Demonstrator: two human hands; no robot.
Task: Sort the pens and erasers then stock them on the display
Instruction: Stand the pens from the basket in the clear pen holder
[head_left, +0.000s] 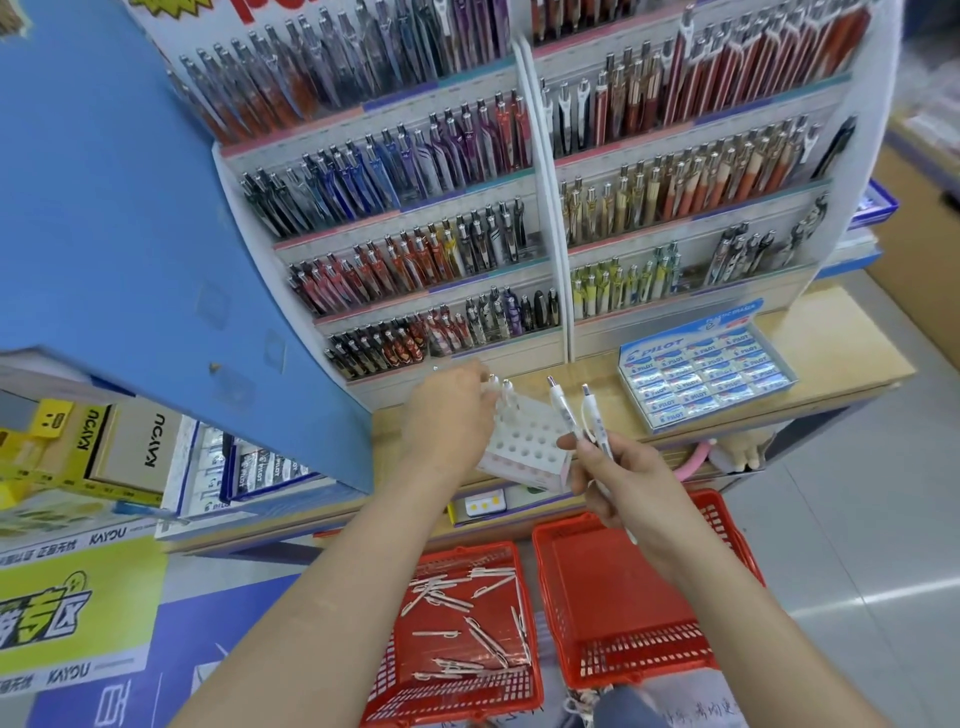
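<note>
A white pen holder (530, 441) with rows of round holes stands on the wooden counter ledge. My left hand (449, 410) pinches the tops of two white pens (500, 391) standing in the holder's far left holes. My right hand (621, 480) grips two white pens (579, 415), their clip ends pointing up and away. A blue box of Pilot erasers (706, 374) sits on the ledge to the right. Below, the left red basket (511, 680) holds several loose white pens (467, 618). The right red basket (623, 587) looks bare inside.
A tiered display (545, 208) full of pens rises behind the ledge. A blue panel (130, 208) blocks the left side. Yellow Kayou boxes (78, 452) and Pilot packs sit on the lower left shelf. A pink ring (696, 460) hangs under the ledge.
</note>
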